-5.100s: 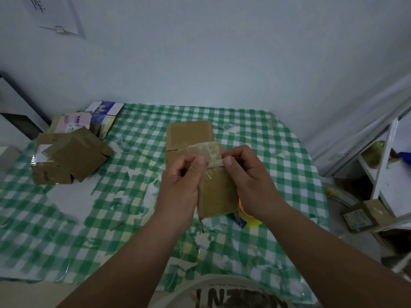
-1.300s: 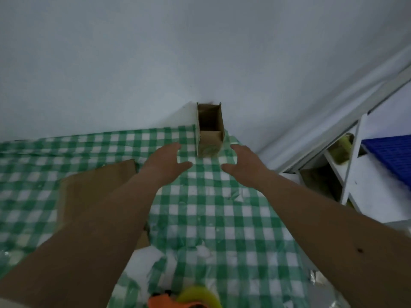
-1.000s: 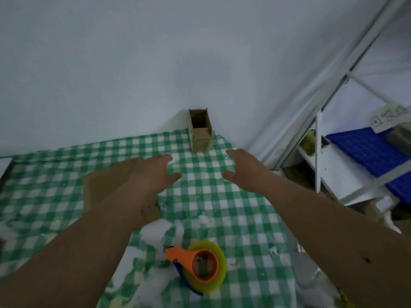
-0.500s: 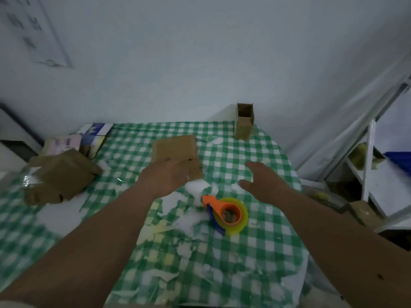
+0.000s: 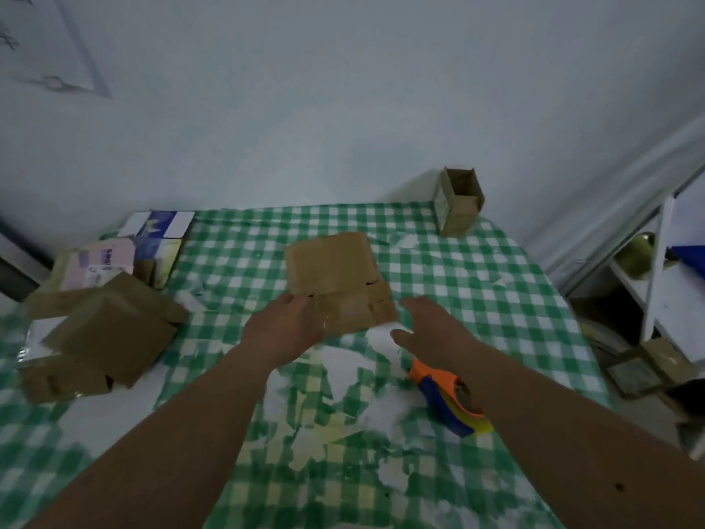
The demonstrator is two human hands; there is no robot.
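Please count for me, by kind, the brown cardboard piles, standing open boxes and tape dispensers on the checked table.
Cardboard piles: 2 (centre pile, left pile)
Standing open box: 1
Tape dispenser: 1
Total: 4

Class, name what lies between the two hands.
In the head view, the cardboard's near end lies between the left hand and the right hand.

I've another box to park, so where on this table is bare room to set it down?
Bare cloth lies along the right side, between the upright box and the tape dispenser, and at the far edge between the booklets and that box. The left is crowded with the cardboard pile; the flat cardboard fills the middle.
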